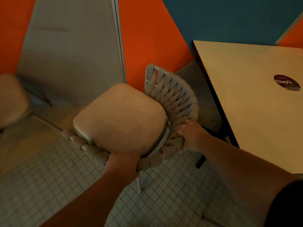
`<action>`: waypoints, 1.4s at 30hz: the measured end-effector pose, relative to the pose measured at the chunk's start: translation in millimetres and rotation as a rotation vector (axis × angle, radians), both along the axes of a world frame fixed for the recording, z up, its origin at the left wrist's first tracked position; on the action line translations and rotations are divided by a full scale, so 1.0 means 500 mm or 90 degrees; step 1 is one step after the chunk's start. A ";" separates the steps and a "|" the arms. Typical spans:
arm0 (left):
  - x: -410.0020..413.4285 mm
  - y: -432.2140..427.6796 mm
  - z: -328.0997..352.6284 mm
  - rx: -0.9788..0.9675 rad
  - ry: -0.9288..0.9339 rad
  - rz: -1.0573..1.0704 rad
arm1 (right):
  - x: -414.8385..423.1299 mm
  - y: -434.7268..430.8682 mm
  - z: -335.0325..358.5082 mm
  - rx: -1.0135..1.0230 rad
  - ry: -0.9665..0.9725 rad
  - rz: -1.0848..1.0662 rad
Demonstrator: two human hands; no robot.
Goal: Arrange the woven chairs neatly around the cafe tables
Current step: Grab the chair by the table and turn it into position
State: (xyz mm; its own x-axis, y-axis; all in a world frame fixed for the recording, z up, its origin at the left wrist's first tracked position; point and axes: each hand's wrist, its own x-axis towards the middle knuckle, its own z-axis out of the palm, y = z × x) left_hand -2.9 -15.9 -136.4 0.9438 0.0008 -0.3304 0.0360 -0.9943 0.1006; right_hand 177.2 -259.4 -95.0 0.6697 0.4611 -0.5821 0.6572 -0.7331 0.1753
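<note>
Both hands grip the woven chair (121,118) on the tiled floor: left hand (122,163) on its near rim, right hand (191,136) on the backrest. Its back is turned toward the counter (255,112) on the right, seat facing left; a round sticker (286,82) there reads "ClayG".

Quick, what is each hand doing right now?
Left hand: closed, gripping the woven rim of the chair at its near edge.
Right hand: closed, gripping the chair's woven backrest on the table side.

Beige woven chair (172,102) w/ tan cushion (121,117); orange-blue wall (147,38) beyond fingers (188,124); grey grid-tiled floor (41,177).
</note>
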 end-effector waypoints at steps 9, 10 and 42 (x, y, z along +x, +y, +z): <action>-0.022 0.073 -0.001 0.003 -0.024 -0.060 | -0.041 0.031 0.007 0.041 -0.024 0.009; -0.028 0.093 0.003 0.021 -0.024 -0.069 | -0.050 0.043 0.008 0.047 -0.024 0.017; -0.095 0.413 0.019 0.068 -0.070 0.367 | -0.276 0.264 -0.042 0.451 -0.022 -0.163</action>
